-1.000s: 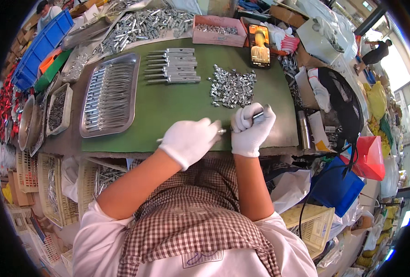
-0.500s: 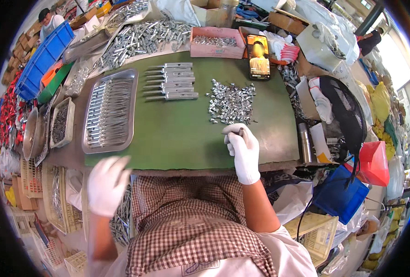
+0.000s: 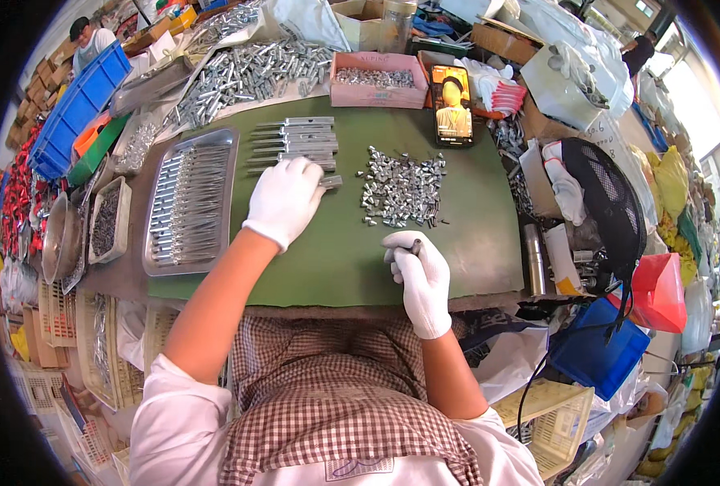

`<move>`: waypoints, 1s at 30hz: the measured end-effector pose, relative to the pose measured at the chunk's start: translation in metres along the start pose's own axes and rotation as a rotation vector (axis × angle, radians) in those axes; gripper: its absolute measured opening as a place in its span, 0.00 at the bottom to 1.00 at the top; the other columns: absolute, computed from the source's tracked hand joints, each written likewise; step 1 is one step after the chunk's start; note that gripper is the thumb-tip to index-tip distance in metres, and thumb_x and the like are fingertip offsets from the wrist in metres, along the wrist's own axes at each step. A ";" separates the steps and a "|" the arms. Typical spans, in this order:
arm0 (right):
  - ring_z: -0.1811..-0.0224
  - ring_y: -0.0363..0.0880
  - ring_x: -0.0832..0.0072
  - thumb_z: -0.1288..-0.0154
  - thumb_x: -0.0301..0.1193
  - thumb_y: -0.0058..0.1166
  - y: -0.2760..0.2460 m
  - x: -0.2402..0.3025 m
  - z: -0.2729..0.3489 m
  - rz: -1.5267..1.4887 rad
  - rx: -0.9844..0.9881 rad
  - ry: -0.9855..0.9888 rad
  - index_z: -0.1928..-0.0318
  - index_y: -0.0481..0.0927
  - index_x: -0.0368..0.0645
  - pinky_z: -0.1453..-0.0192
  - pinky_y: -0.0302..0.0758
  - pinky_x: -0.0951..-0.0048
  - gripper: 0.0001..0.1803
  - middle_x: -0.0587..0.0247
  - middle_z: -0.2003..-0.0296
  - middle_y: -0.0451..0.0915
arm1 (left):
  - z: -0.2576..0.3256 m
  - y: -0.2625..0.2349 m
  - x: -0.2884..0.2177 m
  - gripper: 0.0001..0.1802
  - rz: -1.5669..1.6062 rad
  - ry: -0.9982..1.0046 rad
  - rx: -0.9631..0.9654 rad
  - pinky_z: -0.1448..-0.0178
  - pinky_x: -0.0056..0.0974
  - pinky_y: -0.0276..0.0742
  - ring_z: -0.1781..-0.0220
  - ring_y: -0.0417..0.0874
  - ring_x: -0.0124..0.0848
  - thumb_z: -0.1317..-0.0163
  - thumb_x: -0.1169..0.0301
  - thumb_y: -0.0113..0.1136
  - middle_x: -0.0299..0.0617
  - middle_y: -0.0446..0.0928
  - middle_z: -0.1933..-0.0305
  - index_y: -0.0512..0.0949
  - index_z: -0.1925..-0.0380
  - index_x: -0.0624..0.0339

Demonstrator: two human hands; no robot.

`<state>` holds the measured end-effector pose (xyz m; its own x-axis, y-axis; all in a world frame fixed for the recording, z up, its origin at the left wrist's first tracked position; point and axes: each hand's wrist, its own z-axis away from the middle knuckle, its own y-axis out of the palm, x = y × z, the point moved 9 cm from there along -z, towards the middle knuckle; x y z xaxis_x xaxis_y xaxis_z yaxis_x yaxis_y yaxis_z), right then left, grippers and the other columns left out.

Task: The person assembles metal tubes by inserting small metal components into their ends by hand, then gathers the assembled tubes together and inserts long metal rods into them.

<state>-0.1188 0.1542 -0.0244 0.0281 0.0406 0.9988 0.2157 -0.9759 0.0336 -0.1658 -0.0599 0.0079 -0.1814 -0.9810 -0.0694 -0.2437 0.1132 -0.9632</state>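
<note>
My left hand (image 3: 287, 194), in a white glove, is over the near end of a row of slim silver metal pieces with thin shanks (image 3: 295, 138). Its fingers are bent down on the nearest metal piece (image 3: 331, 182), whose blocky end sticks out to the right. The glove covers that piece's shank. My right hand (image 3: 421, 279), gloved too, is closed near the table's front edge. From between its thumb and fingers pokes a short dark metal rod (image 3: 416, 246), mostly hidden. Just beyond it lies a loose pile of small silver metal fittings (image 3: 400, 190).
On the green mat (image 3: 328, 259), a steel tray (image 3: 151, 235) of pointed metal pieces stands at left. A pink box (image 3: 376, 95) of small parts and a phone (image 3: 452, 113) stand at the back. A steel cylinder (image 3: 534, 259) is at right, beside a black mesh cap (image 3: 607, 186).
My left hand has swung from the front left, off the table edge, forward and right onto the nearest metal piece. My right hand stays closed in nearly the same place.
</note>
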 end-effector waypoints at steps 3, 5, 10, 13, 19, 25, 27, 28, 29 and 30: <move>0.66 0.73 0.86 0.26 0.25 0.47 -0.001 0.008 0.005 -0.153 -0.003 0.073 0.45 0.81 0.39 0.62 0.72 0.81 0.15 0.71 0.66 0.79 | 0.023 -0.013 -0.010 0.12 0.205 0.001 0.010 0.49 0.48 0.80 0.55 0.82 0.46 0.35 0.66 0.61 0.46 0.78 0.58 0.78 0.54 0.56; 0.72 0.72 0.88 0.22 0.29 0.46 0.002 0.008 0.007 -0.020 0.018 0.252 0.37 0.78 0.40 0.68 0.71 0.82 0.19 0.72 0.67 0.78 | 0.038 -0.024 -0.028 0.13 0.283 0.077 0.083 0.52 0.46 0.81 0.56 0.83 0.45 0.34 0.66 0.60 0.45 0.78 0.59 0.77 0.51 0.56; 0.79 0.68 0.88 0.21 0.32 0.47 0.006 0.013 0.006 0.039 0.081 0.297 0.38 0.78 0.40 0.72 0.68 0.82 0.18 0.72 0.69 0.77 | 0.051 -0.055 -0.100 0.21 0.260 0.342 0.034 0.58 0.41 0.81 0.61 0.84 0.37 0.40 0.65 0.66 0.41 0.77 0.62 0.79 0.47 0.56; 0.76 0.64 0.90 0.22 0.31 0.49 0.004 0.011 0.003 0.053 0.115 0.240 0.47 0.83 0.37 0.70 0.65 0.83 0.14 0.76 0.72 0.75 | 0.057 -0.057 -0.091 0.23 0.338 0.342 -0.028 0.59 0.40 0.80 0.64 0.83 0.38 0.43 0.65 0.68 0.40 0.77 0.66 0.80 0.47 0.57; 0.72 0.70 0.86 0.26 0.29 0.53 -0.003 0.014 0.003 0.299 0.172 0.170 0.57 0.82 0.35 0.64 0.71 0.79 0.09 0.70 0.74 0.77 | 0.064 -0.048 -0.083 0.22 0.342 0.248 0.003 0.64 0.39 0.80 0.68 0.83 0.36 0.43 0.68 0.68 0.36 0.77 0.71 0.82 0.46 0.48; 0.70 0.73 0.84 0.28 0.29 0.56 0.001 0.016 0.003 0.206 0.151 0.145 0.62 0.80 0.35 0.62 0.73 0.78 0.08 0.68 0.75 0.78 | 0.067 -0.040 -0.076 0.18 0.356 0.164 0.025 0.67 0.40 0.80 0.71 0.83 0.36 0.42 0.66 0.66 0.36 0.78 0.71 0.83 0.50 0.40; 0.70 0.73 0.84 0.28 0.29 0.56 0.001 0.016 0.002 0.237 0.150 0.141 0.62 0.80 0.35 0.62 0.73 0.78 0.08 0.68 0.75 0.78 | 0.066 -0.039 -0.077 0.17 0.359 0.149 0.028 0.67 0.40 0.81 0.71 0.84 0.36 0.42 0.66 0.66 0.36 0.78 0.71 0.83 0.51 0.40; 0.71 0.74 0.84 0.28 0.29 0.55 0.000 0.016 0.002 0.265 0.149 0.138 0.61 0.80 0.35 0.62 0.73 0.77 0.08 0.68 0.75 0.77 | 0.066 -0.038 -0.076 0.16 0.359 0.135 0.032 0.67 0.40 0.81 0.70 0.84 0.36 0.42 0.66 0.65 0.36 0.78 0.71 0.83 0.52 0.41; 0.71 0.74 0.84 0.28 0.29 0.55 0.000 0.016 0.001 0.268 0.152 0.138 0.61 0.80 0.35 0.62 0.73 0.77 0.08 0.68 0.75 0.77 | 0.067 -0.038 -0.076 0.16 0.360 0.132 0.031 0.67 0.40 0.81 0.70 0.84 0.36 0.42 0.66 0.65 0.36 0.78 0.71 0.83 0.52 0.41; 0.71 0.75 0.82 0.28 0.29 0.55 -0.003 0.016 -0.001 0.307 0.138 0.137 0.61 0.80 0.35 0.62 0.74 0.76 0.08 0.65 0.75 0.78 | 0.068 -0.037 -0.075 0.15 0.343 0.121 0.038 0.68 0.41 0.81 0.71 0.84 0.37 0.41 0.66 0.65 0.37 0.77 0.71 0.83 0.52 0.41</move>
<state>-0.1197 0.1574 -0.0083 -0.0168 -0.2882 0.9574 0.3475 -0.8996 -0.2647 -0.0778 -0.0009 0.0315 -0.3586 -0.8608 -0.3611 -0.1139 0.4243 -0.8983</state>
